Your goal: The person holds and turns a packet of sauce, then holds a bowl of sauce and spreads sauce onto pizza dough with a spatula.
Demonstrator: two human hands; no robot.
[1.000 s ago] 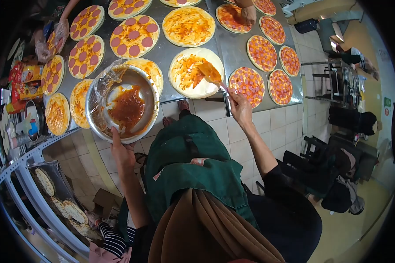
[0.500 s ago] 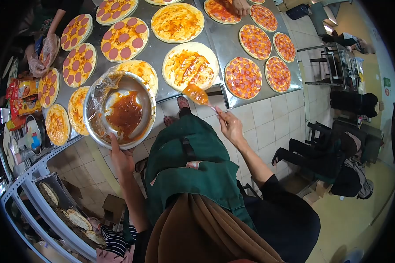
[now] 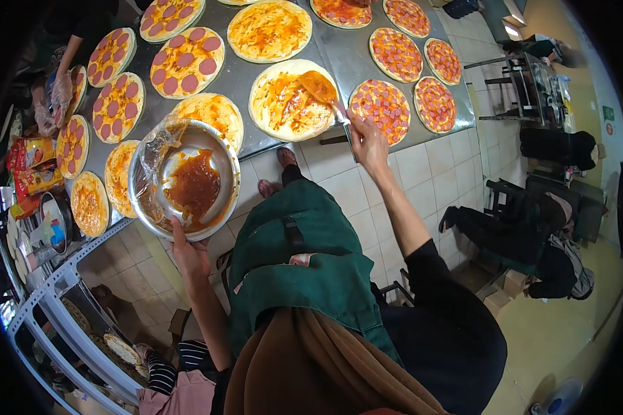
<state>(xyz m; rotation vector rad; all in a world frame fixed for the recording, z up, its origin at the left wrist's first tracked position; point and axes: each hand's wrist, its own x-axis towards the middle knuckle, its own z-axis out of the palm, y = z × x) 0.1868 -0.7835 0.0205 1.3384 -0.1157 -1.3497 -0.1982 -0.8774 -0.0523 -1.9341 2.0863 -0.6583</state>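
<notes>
My left hand (image 3: 192,250) grips the lower rim of a metal bowl (image 3: 230,181). Dark red sauce (image 3: 195,183) lies in its bottom, and crumpled clear plastic wrap (image 3: 150,162) clings to its left side. The fingers of my right hand (image 3: 370,144) are closed round the handle of a sauce-covered serving spoon (image 3: 318,88). The spoon's head is over the right part of a pizza base (image 3: 273,114) smeared unevenly with yellow and red sauce; I cannot tell whether it touches. Behind the bowl, another sauced base (image 3: 221,114) is partly hidden.
On the metal table (image 3: 329,59) stand sausage-slice pizzas (image 3: 187,62) at left and diced-topping pizzas (image 3: 381,111) at right. A co-worker's gloved hand (image 3: 61,93) is at the far left, near sauce packets (image 3: 38,176). A metal rack (image 3: 55,311) stands lower left; a person in stripes is beside it.
My right hand has moved up, bringing the spoon from the near edge of the pizza base to over its right part. The bowl stays in my left hand, shifted slightly in view.
</notes>
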